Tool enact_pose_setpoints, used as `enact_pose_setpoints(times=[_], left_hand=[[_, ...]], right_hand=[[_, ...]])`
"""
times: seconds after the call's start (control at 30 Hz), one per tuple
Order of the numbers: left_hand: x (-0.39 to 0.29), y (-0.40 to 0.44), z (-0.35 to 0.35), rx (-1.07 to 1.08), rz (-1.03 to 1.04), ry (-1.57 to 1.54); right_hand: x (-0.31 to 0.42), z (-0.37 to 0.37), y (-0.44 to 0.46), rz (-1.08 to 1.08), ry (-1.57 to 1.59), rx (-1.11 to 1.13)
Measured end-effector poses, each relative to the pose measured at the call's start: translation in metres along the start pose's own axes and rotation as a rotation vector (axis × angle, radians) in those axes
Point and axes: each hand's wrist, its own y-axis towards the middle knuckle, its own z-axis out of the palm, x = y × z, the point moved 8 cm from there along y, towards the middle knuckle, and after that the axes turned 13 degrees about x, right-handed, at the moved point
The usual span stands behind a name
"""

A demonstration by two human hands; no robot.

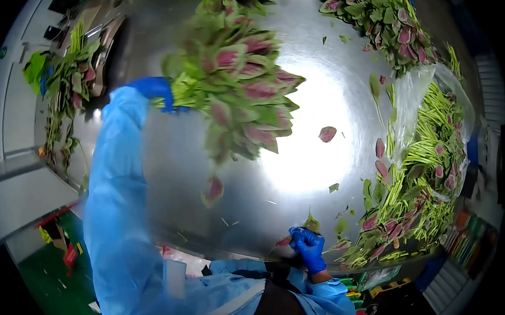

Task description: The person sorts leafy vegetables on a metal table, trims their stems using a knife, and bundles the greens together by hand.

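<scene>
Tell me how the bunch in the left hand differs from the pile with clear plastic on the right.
The bunch is held by the left hand; the pile lies on the table. The bunch shows mostly leaves, the pile mostly stems. The bunch is gathered together, the pile spread loosely. Both have green stems and green-and-pink leaves.

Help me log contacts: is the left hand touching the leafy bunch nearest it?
Touching: the head view shows the gloved left hand closed around the stems of the leafy bunch.
</scene>
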Motion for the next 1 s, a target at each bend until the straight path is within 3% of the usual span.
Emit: enact_pose_setpoints(times=[0.2, 0.3, 0.37, 0.47, 0.53, 0.57, 0.63, 0.67, 0.73, 0.77, 0.8, 0.83, 0.9, 0.93, 1.0], left_hand=[[0.025, -0.057, -0.078, -0.212, -0.315, 0.332], [0.027, -0.065, -0.104, -0.341, -0.315, 0.443], [0.035, -0.065, -0.125, -0.508, -0.194, 0.501], [0.066, -0.080, -0.157, -0.929, 0.308, 0.673], [0.048, -0.120, -0.108, -1.263, 0.433, 0.820], [0.061, -0.131, -0.087, -1.307, 0.685, 0.465], [0.090, -0.140, -0.010, -1.522, 0.746, 0.334], [0.101, -0.142, 0.038, -1.715, 0.551, 0.571], [0.116, -0.115, 0.129, -1.691, 0.477, 0.418], [0.116, -0.093, 0.179, -1.505, 0.649, -0.174], [0.138, -0.064, 0.206, -1.539, 0.427, 0.341], [0.175, -0.009, 0.242, -1.383, 0.466, 0.211], [0.028, -0.030, 0.375, -1.316, 0.571, 0.670], [0.041, 0.020, 0.405, -0.920, 1.058, 0.167], [-0.009, 0.048, 0.464, -0.473, 0.935, 0.401]], right_hand=[[-0.008, -0.004, 0.001, 0.007, -0.136, 0.008], [0.006, -0.001, 0.004, -0.178, -0.199, -0.008], [-0.004, -0.005, 0.004, -0.155, -0.245, 0.055], [0.004, -0.003, 0.001, -0.206, -0.291, 0.069], [0.010, -0.002, 0.002, -0.261, -0.314, 0.072], [0.009, -0.003, 0.002, -0.276, -0.327, 0.080], [0.010, -0.002, 0.000, -0.287, -0.359, 0.094], [0.013, -0.002, 0.000, -0.283, -0.379, 0.100], [0.016, -0.003, -0.004, -0.283, -0.382, 0.094], [0.017, -0.002, -0.005, -0.292, -0.364, 0.081], [0.019, -0.002, -0.007, -0.299, -0.346, 0.067], [0.017, -0.003, -0.008, -0.264, -0.329, 0.097], [0.015, -0.004, -0.011, -0.266, -0.323, 0.090], [0.011, -0.005, -0.012, -0.267, -0.320, 0.085], [-0.006, -0.007, -0.011, -0.312, -0.379, 0.083]])
